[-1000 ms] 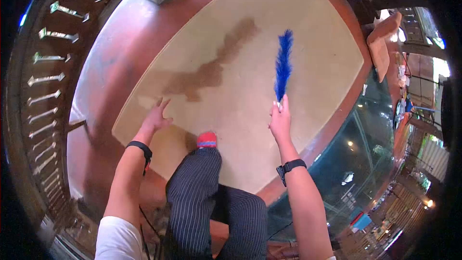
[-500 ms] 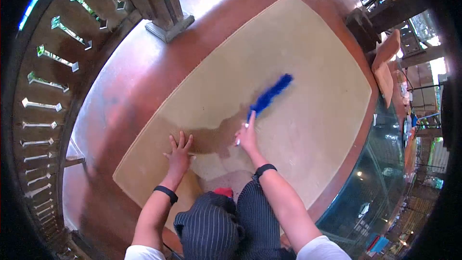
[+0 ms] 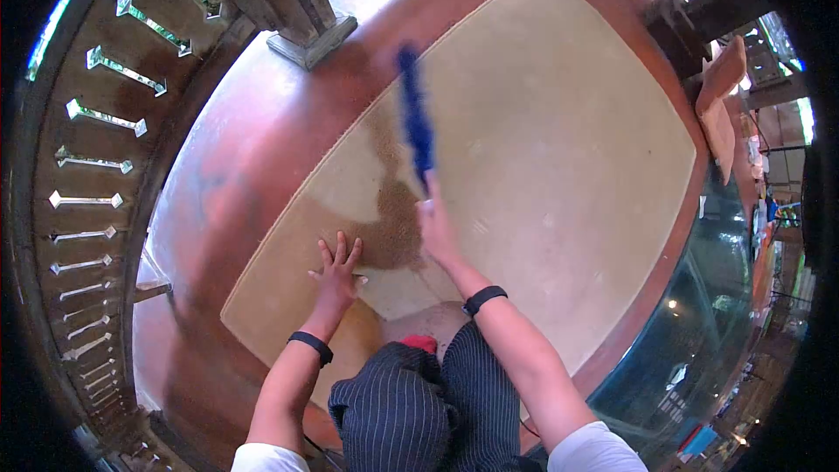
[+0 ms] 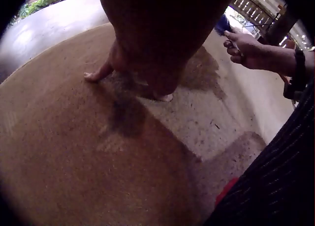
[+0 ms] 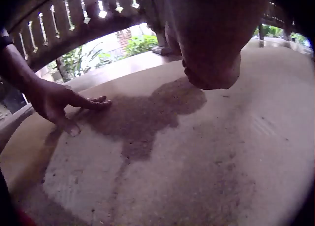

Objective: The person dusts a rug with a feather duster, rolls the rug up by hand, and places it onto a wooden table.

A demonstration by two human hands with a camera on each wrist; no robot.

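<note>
A blue fluffy duster (image 3: 416,118), blurred, points toward the upper-left edge of a beige mat (image 3: 542,149). The right hand (image 3: 438,229) grips its handle in the head view, and its bristles stand over the mat's edge. With fingers spread, the left hand (image 3: 336,281) rests on the mat's lower left part, beside a brown patch (image 3: 393,232). The left wrist view shows the left hand's thumb and a fingertip on the mat (image 4: 74,152), with the right hand (image 4: 248,50) curled behind. In the right wrist view the right hand (image 5: 209,53) hides the handle.
A wooden railing (image 3: 83,236) with cut-out slots runs along the left, and a wooden post (image 3: 306,35) stands on the red floor (image 3: 210,183) beyond the mat. A dark glass surface (image 3: 673,323) lies at the right, below a brown cushion (image 3: 718,105). The person's striped trousers (image 3: 393,411) are at the bottom.
The duster was raised upright, then swung down onto the mat, and now it has swept to the upper left. The left hand came down onto the mat and has stayed there.
</note>
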